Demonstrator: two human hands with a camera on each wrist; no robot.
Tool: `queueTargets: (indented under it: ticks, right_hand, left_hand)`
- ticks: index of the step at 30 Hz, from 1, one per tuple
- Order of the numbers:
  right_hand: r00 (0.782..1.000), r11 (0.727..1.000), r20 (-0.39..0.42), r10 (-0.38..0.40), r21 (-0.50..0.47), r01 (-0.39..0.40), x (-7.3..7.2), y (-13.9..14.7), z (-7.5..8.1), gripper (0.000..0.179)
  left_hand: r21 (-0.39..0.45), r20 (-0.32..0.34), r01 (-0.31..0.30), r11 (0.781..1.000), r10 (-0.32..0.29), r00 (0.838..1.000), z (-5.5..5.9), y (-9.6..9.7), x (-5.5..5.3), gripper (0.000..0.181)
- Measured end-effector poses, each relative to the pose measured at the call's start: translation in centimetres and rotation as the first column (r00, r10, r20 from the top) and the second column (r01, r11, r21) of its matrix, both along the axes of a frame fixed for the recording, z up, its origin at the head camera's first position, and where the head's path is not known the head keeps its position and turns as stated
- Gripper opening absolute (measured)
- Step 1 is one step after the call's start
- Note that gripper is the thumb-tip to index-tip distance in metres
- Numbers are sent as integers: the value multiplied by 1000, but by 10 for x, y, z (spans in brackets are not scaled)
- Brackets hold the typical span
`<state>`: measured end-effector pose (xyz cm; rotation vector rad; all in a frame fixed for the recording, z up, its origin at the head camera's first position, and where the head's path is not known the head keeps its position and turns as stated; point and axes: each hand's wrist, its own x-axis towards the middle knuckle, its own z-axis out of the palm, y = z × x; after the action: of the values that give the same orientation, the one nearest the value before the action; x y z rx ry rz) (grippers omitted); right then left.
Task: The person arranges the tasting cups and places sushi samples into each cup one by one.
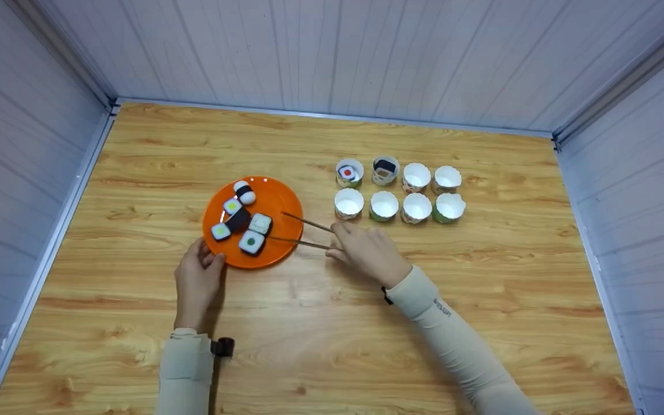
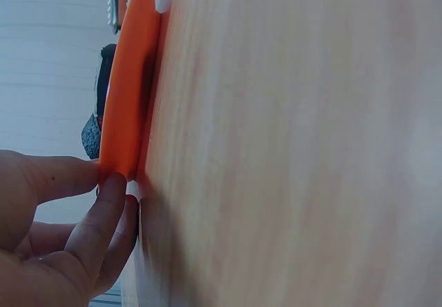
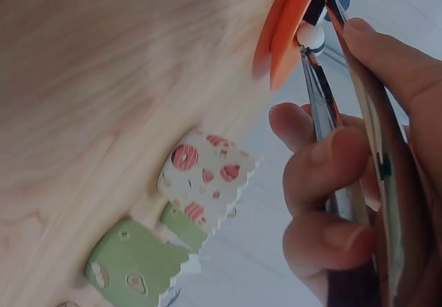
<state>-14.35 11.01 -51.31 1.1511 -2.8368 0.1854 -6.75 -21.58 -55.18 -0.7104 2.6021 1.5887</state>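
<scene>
An orange plate (image 1: 283,199) carries several toy sushi pieces. My left hand (image 1: 198,276) pinches its near-left rim, the thumb at the edge and the fingers curled at the side in the left wrist view. My right hand (image 1: 369,253) grips metal tongs (image 1: 303,221), whose arms are spread over the plate's right side. Their tips are near a white-topped sushi roll (image 1: 260,223), with nothing held between them. A roll with a green centre (image 1: 251,242) sits against it. Beyond lie a dark piece (image 1: 238,219), two yellow-centred rolls (image 1: 232,206) and a white piece with a black band (image 1: 244,192).
Right of the plate stand several paper cups (image 1: 417,207) in two rows. The far-left cup (image 1: 349,173) contains a red-centred roll, and the cup beside it (image 1: 385,170) a dark piece. Pale walls (image 1: 332,57) border the wooden table (image 1: 320,346) at the back and sides.
</scene>
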Motion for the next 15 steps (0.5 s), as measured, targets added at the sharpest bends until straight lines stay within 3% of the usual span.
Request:
queueTargets:
  ticks: [15]
  right_hand:
    - [1000, 999, 5, -23, 44, 23, 6, -23, -9, 43]
  left_hand:
    - [24, 48, -12, 1000, 11, 999, 3, 0, -2, 56]
